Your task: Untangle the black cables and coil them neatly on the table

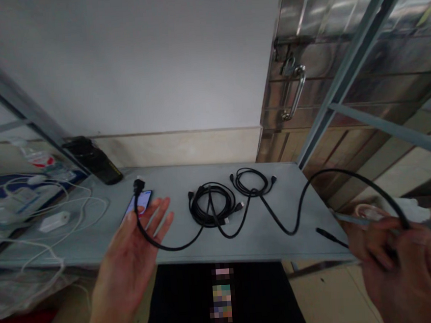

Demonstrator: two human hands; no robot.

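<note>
My left hand [133, 251] is palm up with its fingers spread, beside one plug end [138, 186] of a thick black cable [173, 248]; the cable passes across the fingers, and nothing is gripped. From there the cable runs in waves over the grey table [168, 177] and arches up at the right into my right hand [403, 261], whose fingers are wrapped round it. Another connector end [327, 235] sticks out beside that hand. Two black cable coils lie on the table, a thicker one [213, 206] in the middle and a smaller one [252, 181] to its right.
A phone [144, 201] with a lit screen lies behind my left hand. White cables [89, 209], a white adapter [55, 221], a plastic bottle [41, 159] and a black case [93, 160] are at the left. Metal frame posts [349, 68] rise on both sides.
</note>
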